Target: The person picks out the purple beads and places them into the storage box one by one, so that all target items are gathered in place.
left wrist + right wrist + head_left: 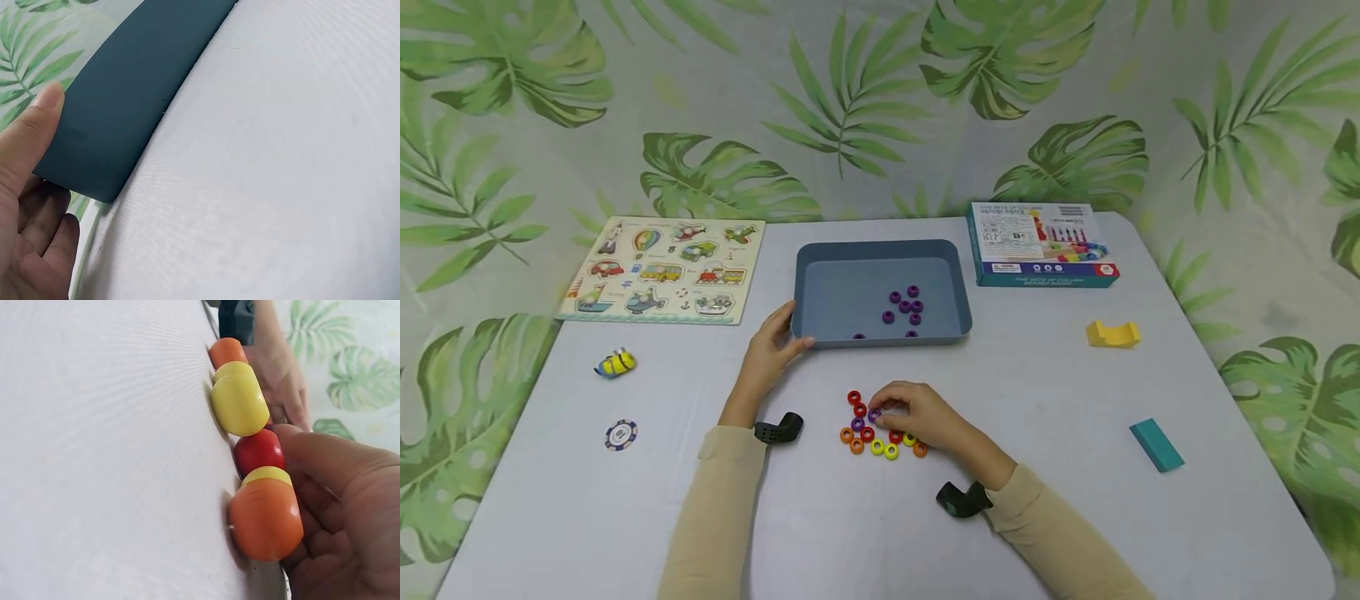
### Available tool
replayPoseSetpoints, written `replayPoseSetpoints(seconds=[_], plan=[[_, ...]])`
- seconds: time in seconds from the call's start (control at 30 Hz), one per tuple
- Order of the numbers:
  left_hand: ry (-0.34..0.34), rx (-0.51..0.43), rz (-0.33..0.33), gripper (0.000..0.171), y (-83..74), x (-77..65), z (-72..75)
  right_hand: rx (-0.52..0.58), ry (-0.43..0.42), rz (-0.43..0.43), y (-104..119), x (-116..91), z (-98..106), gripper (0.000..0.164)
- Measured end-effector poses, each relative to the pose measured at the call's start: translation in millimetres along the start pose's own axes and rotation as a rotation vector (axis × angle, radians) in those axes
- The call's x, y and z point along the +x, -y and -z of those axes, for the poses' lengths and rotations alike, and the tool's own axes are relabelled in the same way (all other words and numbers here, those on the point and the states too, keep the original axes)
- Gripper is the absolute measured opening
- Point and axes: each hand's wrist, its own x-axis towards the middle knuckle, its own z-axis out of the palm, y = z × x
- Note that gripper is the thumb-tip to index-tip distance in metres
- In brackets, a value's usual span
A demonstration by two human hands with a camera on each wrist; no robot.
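Note:
My left hand (767, 346) grips the front left corner of a blue-grey tray (880, 342). In the left wrist view, its thumb lies against the tray's outer wall (106, 106). Several purple beads (905, 307) lie inside the tray, mostly toward its right half. Below the tray, my right hand (921, 414) pinches a purple bead (874, 414) between thumb and fingers at a loose group of beads. Another purple bead (857, 425), red beads (853, 397), yellow beads (891, 452) and orange beads (265, 519) lie around it. Nearer beads hide the fingertips in the right wrist view.
A picture puzzle board (662, 271) lies back left, a boxed set (1045, 244) back right. On the left are a striped toy (616, 363) and a round chip (621, 435). A yellow block (1112, 335) and a teal block (1157, 445) lie right.

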Motion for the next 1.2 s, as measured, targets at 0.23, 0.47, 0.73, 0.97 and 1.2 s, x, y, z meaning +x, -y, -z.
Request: replayPoseSetpoints(seconds=[0.23, 0.47, 0.73, 0.97, 1.2], plan=[[0.0, 0.0, -0.009, 0.072, 0.3, -0.3, 1.1, 0.056, -0.177, 0.022, 12.8, 11.3, 21.7, 0.018], [0.006, -0.008, -0.014, 0.071, 2.0, -0.8, 0.8, 0.137, -0.305, -0.004, 2.9, 44.3, 59.4, 0.023], [-0.003, -0.018, -0.013, 0.072, 2.5, 0.7, -0.1, 0.013, -0.24, -0.172, -11.8, 74.2, 81.5, 0.022], [-0.001, -0.021, -0.011, 0.072, 3.4, 0.5, -0.5, -0.091, -0.156, -0.292, -19.2, 86.2, 85.6, 0.018], [0.0, -0.026, -0.005, 0.07, -1.1, -0.2, -0.3, -0.083, -0.142, -0.312, -16.8, 84.8, 87.7, 0.018]])
